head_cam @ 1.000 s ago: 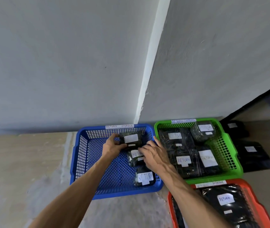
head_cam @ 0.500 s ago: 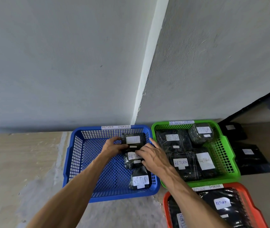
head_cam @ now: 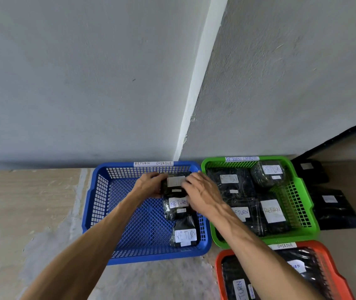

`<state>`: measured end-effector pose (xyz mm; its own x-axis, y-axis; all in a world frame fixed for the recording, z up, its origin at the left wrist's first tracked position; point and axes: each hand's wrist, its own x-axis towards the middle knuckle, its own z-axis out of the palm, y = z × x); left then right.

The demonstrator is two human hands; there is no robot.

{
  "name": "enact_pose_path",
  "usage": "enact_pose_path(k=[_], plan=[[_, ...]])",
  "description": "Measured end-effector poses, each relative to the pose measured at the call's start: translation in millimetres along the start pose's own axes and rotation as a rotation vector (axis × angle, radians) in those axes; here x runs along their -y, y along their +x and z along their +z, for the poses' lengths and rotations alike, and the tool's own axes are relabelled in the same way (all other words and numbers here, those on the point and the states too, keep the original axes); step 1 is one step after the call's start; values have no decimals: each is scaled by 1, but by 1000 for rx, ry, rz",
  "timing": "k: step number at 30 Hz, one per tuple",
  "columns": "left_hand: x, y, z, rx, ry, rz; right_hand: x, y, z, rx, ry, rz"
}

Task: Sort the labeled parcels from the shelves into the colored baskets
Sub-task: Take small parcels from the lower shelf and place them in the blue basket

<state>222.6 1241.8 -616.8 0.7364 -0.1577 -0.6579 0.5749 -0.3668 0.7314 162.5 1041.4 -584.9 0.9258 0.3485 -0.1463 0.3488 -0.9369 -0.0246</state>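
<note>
Two hands framed one black parcel [head_cam: 176,184] at twelve o'clock in the blue basket [head_cam: 99,198]: left hand [head_cam: 149,185] curled round its nine o'clock edge, right hand [head_cam: 202,191] gripping the three o'clock side, probably to seat it square. Two more labelled parcels [head_cam: 178,207] trailed toward six o'clock, likely lined up to save room. Beside it, the green basket [head_cam: 298,191] sat well filled.

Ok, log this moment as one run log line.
both hands: left hand, right hand hold black parcel | where: blue basket, far end | parcel released: no
</note>
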Motion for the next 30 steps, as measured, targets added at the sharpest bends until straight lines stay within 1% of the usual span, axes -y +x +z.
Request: enact_pose_path(k=[2,3,8,12,14,15,16,20,23,26,28,30], plan=[[-1,-1,0,-101,37,11,-10,8,2,-45,-21,36],[-1,-1,0,-134,38,9,-13,11,3,-41,-26,33],[-3,-2,8,-236,68,-46,-12,13,7,13,-45,-4],[4,1,13,-302,6,-28,-10,17,4,68,-48,4],[9,1,11,-279,-34,-4,-9,19,1,100,-55,-1],[12,-2,9,-243,-29,12,-8,19,0,117,-59,-4],[15,-6,7,-194,17,33,-8,19,0,133,-59,-3],[25,-34,-6,66,371,96,-12,13,4,164,-3,1],[31,-52,-5,194,446,98,-15,7,-5,274,34,-33],[32,-59,5,222,421,120,-16,4,-14,339,19,-70],[34,-61,12,180,392,131,-15,3,-15,353,12,-65],[37,-62,18,107,406,143,-12,1,-13,325,0,-62]])
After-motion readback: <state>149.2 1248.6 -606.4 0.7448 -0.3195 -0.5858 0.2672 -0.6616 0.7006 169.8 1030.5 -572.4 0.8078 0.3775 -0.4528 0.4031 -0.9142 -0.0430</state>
